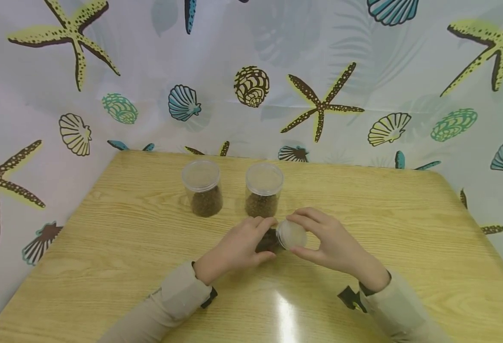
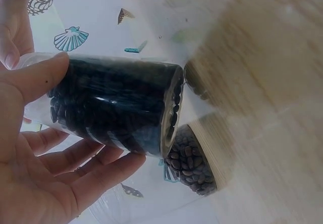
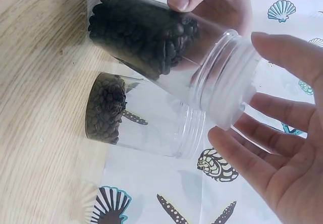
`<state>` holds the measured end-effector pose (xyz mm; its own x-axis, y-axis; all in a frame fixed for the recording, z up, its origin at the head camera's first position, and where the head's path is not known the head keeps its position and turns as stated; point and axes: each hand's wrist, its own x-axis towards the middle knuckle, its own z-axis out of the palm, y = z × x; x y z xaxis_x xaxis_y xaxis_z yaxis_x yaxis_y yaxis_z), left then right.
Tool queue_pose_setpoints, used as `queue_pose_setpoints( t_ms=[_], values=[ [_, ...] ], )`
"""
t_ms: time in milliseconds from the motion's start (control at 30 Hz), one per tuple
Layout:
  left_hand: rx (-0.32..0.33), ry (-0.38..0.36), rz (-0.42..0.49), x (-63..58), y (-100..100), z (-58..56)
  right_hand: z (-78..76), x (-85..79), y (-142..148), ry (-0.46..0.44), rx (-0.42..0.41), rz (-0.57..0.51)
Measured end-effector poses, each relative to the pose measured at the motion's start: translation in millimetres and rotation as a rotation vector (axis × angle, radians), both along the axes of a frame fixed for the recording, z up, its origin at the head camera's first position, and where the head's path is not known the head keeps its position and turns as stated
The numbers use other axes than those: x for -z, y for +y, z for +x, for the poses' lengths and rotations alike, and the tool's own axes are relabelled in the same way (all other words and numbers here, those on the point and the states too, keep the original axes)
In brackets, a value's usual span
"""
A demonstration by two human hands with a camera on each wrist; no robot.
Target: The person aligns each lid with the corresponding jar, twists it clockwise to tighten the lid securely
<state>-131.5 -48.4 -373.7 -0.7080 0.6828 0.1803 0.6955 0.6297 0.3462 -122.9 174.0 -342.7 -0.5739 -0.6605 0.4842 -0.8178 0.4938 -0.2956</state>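
My left hand (image 1: 239, 245) grips a clear jar (image 2: 116, 103) part-filled with dark coffee beans, thumb on one side and fingers on the other. The jar leans over, its top towards my right hand (image 1: 339, 245). A translucent white lid (image 3: 237, 85) covers its mouth. Around the lid's rim, my right thumb and fingers hold it from opposite sides. In the right wrist view the beans (image 3: 136, 30) lie towards the jar's base. Whether the base touches the table is hard to tell.
Behind the hands, two more lidded clear jars with coffee beans stand upright on the wooden table (image 1: 127, 228): a left jar (image 1: 207, 202) and a right jar (image 1: 261, 204), the right one close to my left fingers. A shell-and-starfish cloth (image 1: 217, 57) hangs behind the table.
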Motion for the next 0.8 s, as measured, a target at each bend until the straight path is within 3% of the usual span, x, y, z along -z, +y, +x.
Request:
queue_pose_setpoints(
  t_ms=[800],
  values=[
    [-0.011, 0.062, -0.004, 1.2, 2.6, 3.5, 1.8, 0.5, -1.5, -0.044, 0.014, 0.042]
  ],
)
